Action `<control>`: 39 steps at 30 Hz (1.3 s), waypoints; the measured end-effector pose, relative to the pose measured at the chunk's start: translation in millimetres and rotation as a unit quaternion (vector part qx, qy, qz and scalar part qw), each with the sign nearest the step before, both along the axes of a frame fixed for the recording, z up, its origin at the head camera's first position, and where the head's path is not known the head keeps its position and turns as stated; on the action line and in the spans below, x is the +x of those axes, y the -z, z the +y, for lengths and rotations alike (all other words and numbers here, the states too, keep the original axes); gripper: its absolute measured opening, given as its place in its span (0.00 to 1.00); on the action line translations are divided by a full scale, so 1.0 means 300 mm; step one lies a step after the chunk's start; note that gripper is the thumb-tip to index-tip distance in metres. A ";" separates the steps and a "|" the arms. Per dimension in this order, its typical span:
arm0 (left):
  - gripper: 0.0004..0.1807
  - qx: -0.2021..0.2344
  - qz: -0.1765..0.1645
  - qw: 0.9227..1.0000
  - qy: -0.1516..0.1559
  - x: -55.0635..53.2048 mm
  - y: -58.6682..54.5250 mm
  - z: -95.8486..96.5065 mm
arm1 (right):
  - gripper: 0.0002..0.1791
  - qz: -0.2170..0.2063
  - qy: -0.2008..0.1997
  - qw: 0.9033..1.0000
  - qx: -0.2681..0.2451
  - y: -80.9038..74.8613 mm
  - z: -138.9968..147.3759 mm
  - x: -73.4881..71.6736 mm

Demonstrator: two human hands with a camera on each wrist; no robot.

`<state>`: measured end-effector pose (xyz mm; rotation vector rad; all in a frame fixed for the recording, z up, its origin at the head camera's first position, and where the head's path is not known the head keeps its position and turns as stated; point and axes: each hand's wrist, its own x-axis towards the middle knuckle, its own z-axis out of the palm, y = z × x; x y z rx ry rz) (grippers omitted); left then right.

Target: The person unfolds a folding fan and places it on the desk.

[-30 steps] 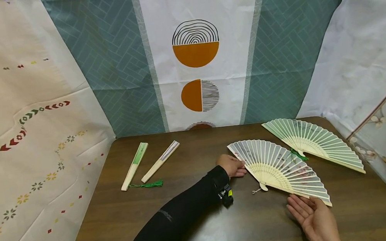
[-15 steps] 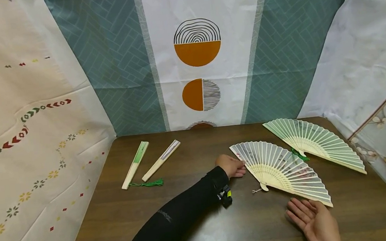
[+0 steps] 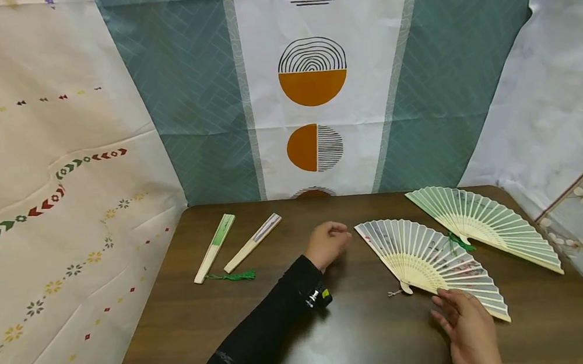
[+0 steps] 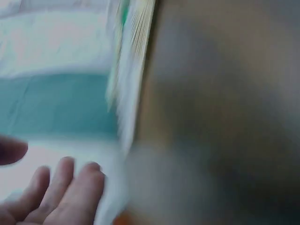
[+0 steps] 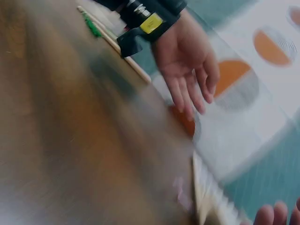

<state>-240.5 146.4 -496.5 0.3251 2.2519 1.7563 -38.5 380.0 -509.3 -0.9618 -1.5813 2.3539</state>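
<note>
A spread white folding fan [image 3: 424,251] with a faint floral print lies right of the table's middle. My left hand [image 3: 327,244] hovers to its left, apart from it, fingers relaxed and holding nothing. Near the fan's lower edge is my right hand [image 3: 467,326], its fingers loosely bent; whether the fingertips touch the fan I cannot tell. In the left wrist view the fan [image 4: 133,79] is seen almost edge-on, with the left hand's fingers [image 4: 77,197] beside it. The right wrist view is blurred and shows the left hand [image 5: 187,61] with extended fingers.
Behind the white fan lies a spread green folding fan [image 3: 491,227] with a green tassel. Two closed fans, one green [image 3: 215,248] and one white [image 3: 253,242], lie at the left of the wooden table [image 3: 284,323]. Patterned cloths hang behind and at both sides.
My left hand has let go of the white fan's left edge and moved left and slightly up. The right hand has turned, its fingers now at the fan's lower edge. The view has shifted slightly.
</note>
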 end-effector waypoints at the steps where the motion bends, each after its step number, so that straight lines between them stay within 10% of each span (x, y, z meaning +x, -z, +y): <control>1: 0.18 -0.029 0.028 0.999 -0.009 -0.021 -0.009 -0.043 | 0.14 0.025 -0.002 1.000 0.011 -0.009 -0.025 -0.024; 4: 0.22 -0.099 0.090 0.990 -0.048 -0.105 -0.019 -0.182 | 0.11 0.083 -0.044 0.992 0.079 -0.039 -0.119 -0.124; 8: 0.31 -0.181 0.101 0.973 -0.101 -0.298 0.151 -0.331 | 0.11 0.104 -0.115 0.975 0.157 -0.057 -0.260 -0.276; 11: 0.40 -0.269 0.080 0.956 -0.082 -0.406 0.306 -0.406 | 0.18 0.098 -0.169 0.961 0.196 -0.024 -0.358 -0.363; 17: 0.49 -0.348 0.016 0.937 0.033 -0.340 0.396 -0.455 | 0.24 0.061 -0.286 0.923 0.249 0.085 -0.478 -0.440; 24: 0.09 -0.405 0.057 0.912 -0.028 -0.248 0.415 -0.524 | 0.31 0.058 -0.383 0.887 0.251 0.137 -0.514 -0.460; 28: 0.06 -0.420 0.069 0.902 -0.073 -0.230 0.381 -0.530 | 0.31 0.079 -0.393 0.884 0.243 0.149 -0.513 -0.491; 39: 0.08 -0.408 0.059 0.906 -0.096 -0.250 0.308 -0.532 | 0.27 0.114 -0.357 0.898 0.232 0.138 -0.540 -0.565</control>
